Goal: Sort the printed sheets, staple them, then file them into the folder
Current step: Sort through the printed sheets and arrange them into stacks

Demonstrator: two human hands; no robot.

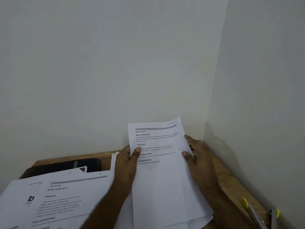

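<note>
I hold a small stack of printed sheets upright above the wooden desk, its top page headed "Wipe Drying Mat". My left hand grips the stack's left edge with the thumb on the front. My right hand holds the right edge, thumb on the page. More printed sheets lie spread on the desk at the lower left, the top one marked "S1". A black folder lies flat behind them, partly covered by paper.
The wooden desk stands in a corner, with white walls behind and to the right. A stapler-like metal tool with yellow parts lies at the desk's lower right. Another thin pile of sheets shows behind my left hand.
</note>
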